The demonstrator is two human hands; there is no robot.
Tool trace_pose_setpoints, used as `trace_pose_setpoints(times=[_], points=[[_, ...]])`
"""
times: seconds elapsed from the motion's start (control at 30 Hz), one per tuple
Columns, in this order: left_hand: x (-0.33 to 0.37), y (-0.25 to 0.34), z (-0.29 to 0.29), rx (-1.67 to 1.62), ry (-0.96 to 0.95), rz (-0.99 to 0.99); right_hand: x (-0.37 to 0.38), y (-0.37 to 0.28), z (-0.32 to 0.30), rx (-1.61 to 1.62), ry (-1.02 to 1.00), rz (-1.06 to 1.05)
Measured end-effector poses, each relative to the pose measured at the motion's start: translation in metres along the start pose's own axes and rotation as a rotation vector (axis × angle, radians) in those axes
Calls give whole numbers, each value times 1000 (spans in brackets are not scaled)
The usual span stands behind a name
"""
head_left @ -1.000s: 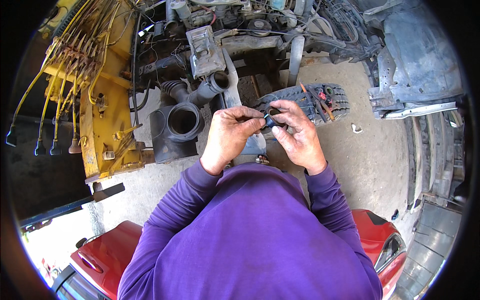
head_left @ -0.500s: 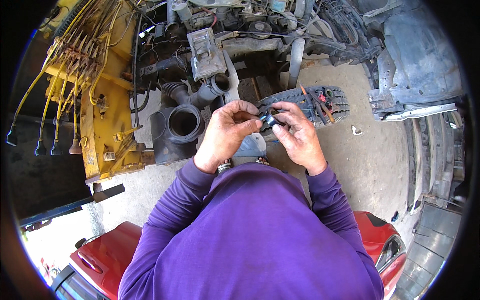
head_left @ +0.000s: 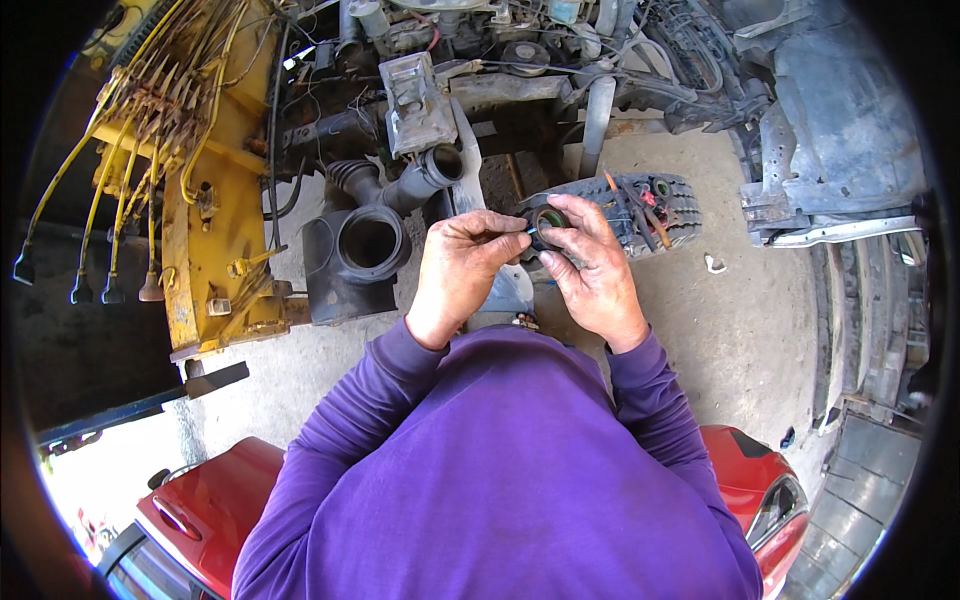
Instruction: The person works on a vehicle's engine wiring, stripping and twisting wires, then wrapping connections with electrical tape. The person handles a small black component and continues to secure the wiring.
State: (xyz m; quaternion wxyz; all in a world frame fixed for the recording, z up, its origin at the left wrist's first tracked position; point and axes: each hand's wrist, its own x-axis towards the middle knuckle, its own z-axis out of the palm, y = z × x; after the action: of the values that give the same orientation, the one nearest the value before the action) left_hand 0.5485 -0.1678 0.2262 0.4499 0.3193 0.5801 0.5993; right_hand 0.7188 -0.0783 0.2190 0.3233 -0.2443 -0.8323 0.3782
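In front of my chest, my right hand grips a dark ring that looks like a roll of black tape, its opening turned upward. Thumb and fingers curve around the ring's right side. My left hand is closed in a pinch at the ring's left edge. A tiny bluish bit shows at those fingertips, too small to name. Just beyond the hands lies a black tyre with several tools on it, including orange-handled pliers.
A black air duct with round openings stands left of my hands. Further left is a yellow machine frame with hanging cables. An exposed engine lies ahead, a grey body panel at right. Red car parts are behind me.
The ring has tilted, so its opening faces up more. My left hand has shifted slightly right, its fingers pressed closer together. My right fingers have moved over the ring's rim.
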Motion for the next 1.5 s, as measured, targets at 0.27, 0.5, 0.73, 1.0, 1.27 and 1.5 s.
trace_pose_setpoints(times=[0.27, 0.5, 0.73, 1.0, 1.27, 1.5], points=[[6, 12, -5, 303, -91, 100, -1, 1, 2, -44, 3, -60], [11, -8, -12, -173, -55, -123, -9, 0, 6, 324, -28, 263], [8, -5, -5, -157, -5, -75, -4, -4, 10, 141, 21, 293], [6, -14, -2, -411, -19, -150, -4, 0, 12, 235, 67, 266], [7, -10, -2, -188, -44, -119, -3, 2, 5, 171, 0, 212], [6, -7, 0, -19, -15, -23, 1, 0, 4, 183, 19, 225]])
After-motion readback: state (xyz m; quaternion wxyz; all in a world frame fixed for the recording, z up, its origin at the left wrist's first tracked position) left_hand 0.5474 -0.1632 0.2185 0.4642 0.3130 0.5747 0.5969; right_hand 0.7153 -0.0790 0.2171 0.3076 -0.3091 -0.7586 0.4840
